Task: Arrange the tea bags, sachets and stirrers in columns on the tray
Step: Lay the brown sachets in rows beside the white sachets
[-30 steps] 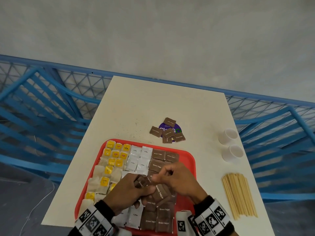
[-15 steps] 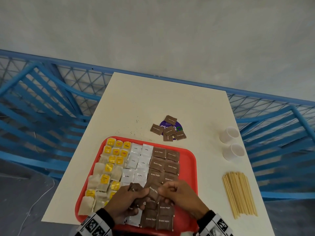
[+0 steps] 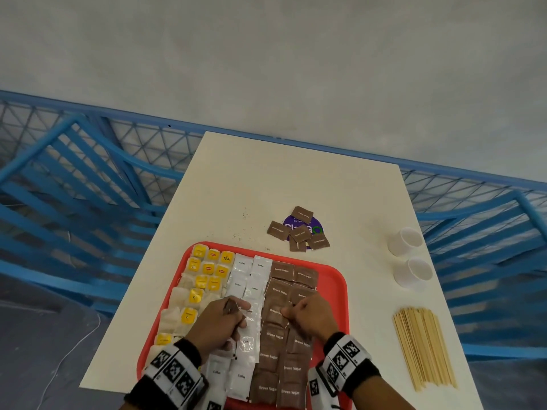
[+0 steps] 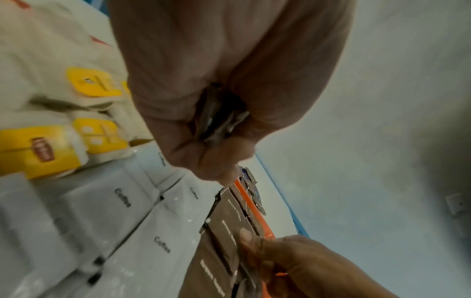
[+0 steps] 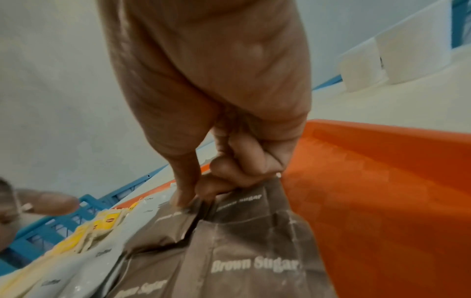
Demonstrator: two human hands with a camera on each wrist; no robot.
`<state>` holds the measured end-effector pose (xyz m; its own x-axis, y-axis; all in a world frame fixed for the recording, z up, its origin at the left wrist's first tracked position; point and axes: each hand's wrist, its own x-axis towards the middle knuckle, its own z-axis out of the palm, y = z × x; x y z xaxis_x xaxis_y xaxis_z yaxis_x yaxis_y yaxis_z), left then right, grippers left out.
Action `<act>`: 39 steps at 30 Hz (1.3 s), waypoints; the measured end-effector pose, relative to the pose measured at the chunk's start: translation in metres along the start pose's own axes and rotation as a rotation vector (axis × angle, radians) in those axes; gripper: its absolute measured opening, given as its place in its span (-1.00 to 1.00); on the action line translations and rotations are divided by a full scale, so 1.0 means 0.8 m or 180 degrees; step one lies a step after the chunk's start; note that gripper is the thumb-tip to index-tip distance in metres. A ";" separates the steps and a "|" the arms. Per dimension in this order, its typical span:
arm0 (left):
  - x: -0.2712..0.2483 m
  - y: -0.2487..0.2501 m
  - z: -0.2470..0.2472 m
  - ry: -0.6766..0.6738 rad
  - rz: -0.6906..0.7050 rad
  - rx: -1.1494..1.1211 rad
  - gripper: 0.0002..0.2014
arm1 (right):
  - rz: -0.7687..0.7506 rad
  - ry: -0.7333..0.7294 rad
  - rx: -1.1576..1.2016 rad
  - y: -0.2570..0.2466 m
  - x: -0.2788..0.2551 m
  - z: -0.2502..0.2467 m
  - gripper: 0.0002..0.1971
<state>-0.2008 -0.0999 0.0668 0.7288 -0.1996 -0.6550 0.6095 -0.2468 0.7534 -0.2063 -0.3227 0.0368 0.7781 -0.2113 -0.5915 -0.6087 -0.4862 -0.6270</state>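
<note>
**Head view.** Note the 2 hands parted. 1 s ago: joined over the middle of the tray (image 3: 334,279), sachets between them. Now: left hand (image 3: 217,324) above the coffee sachets (image 3: 245,335) at the tray's centre, right hand (image 3: 312,318) down on the brown sugar column (image 3: 275,335) right of centre. Read this as 1 sachet handed across for placement, with the rest kept back as supply. Observe the curled left fingers gripping the spare brown sachets (image 3: 229,306). Observe the curled right fingers, tips on the column. Count 3 groups on the tray: tea bags (image 3: 195,297) at its left, coffee at its centre, brown sugar at its right. Find 5 loose sachets (image 3: 300,232) just beyond the tray's far edge and the stirrers (image 3: 423,347) well to the right of the tray. Judge the task well advanced but unfinished.

**Left wrist view.** Confirm the left hand (image 4: 216,80) closed as a fist around the spare brown sachets (image 4: 216,121), above the coffee sachets (image 4: 142,221) inside the tray.

**Right wrist view.** See the right hand (image 5: 216,100) pinching the far edge of 1 brown sugar sachet (image 5: 249,201) between thumb and curled fingers, low over the column beside the bare right strip of the tray (image 5: 382,201). Cannot tell whether fully seated.
</note>
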 end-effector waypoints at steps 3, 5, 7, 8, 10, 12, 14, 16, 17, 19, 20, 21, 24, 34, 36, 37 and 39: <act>0.019 0.008 0.008 0.0098 0.0111 0.0244 -0.72 | -0.0060 0.0279 -0.0496 0.002 0.006 -0.001 -0.56; 0.035 0.013 0.018 0.0115 0.0155 0.0403 -0.70 | -0.0191 0.0374 -0.0580 0.000 0.006 -0.002 -0.59; 0.047 0.017 0.028 0.0123 0.0170 0.0523 -0.67 | -0.0378 0.0501 -0.0661 -0.006 0.005 -0.001 -0.66; 0.051 0.019 0.033 0.0119 0.0173 0.0583 -0.67 | -0.0425 0.0549 -0.0711 -0.010 0.003 -0.001 -0.73; 0.056 0.021 0.040 0.0142 0.0177 0.0704 -0.69 | -0.0422 0.0524 -0.0749 -0.014 0.001 -0.001 -0.81; 0.058 0.022 0.044 0.0166 0.0171 0.0803 -0.74 | -0.0395 0.0483 -0.0795 -0.013 0.004 0.000 -0.82; 0.058 0.019 0.045 0.0149 0.0148 0.0877 -0.76 | -0.0414 0.0534 -0.0815 -0.008 0.008 -0.002 -0.83; 0.058 0.015 0.047 0.0069 0.0101 0.0856 -0.74 | -0.0469 0.0603 -0.0806 -0.001 0.008 -0.008 -0.82; 0.058 0.013 0.048 0.0031 0.0084 0.0824 -0.73 | -0.0479 0.0656 -0.0822 0.002 0.007 -0.011 -0.80; 0.059 0.012 0.049 0.0016 0.0063 0.0782 -0.73 | -0.0472 0.0844 -0.0755 0.012 0.005 -0.018 -0.78; 0.059 0.011 0.049 0.0012 0.0061 0.0785 -0.73 | -0.0432 0.0958 -0.0709 0.018 0.004 -0.022 -0.78; 0.058 0.012 0.049 0.0000 0.0069 0.0797 -0.73 | -0.0367 0.1049 -0.0660 0.022 0.002 -0.026 -0.79; 0.056 0.011 0.048 0.0077 0.0191 0.0790 -0.74 | -0.0238 0.1133 -0.0594 0.034 -0.001 -0.035 -0.81; 0.036 0.011 0.044 -0.0289 0.0693 0.1481 -0.71 | -0.0420 0.0936 -0.0701 0.038 -0.013 -0.033 -0.74; 0.035 0.005 0.042 -0.0185 0.0563 0.1407 -0.73 | -0.0785 0.0556 -0.0906 0.029 -0.022 -0.021 -0.75; 0.036 0.002 0.041 -0.0120 0.0546 0.1474 -0.73 | -0.0892 0.0363 -0.1037 0.025 -0.026 -0.015 -0.73; 0.039 -0.006 0.040 -0.0043 0.0642 0.1737 -0.70 | -0.0984 0.0173 -0.1189 0.023 -0.027 -0.003 -0.68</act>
<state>-0.1912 -0.1351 0.0412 0.8075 -0.3047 -0.5051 0.2074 -0.6550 0.7266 -0.2338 -0.3293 0.0397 0.9267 -0.0482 -0.3728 -0.2583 -0.8021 -0.5384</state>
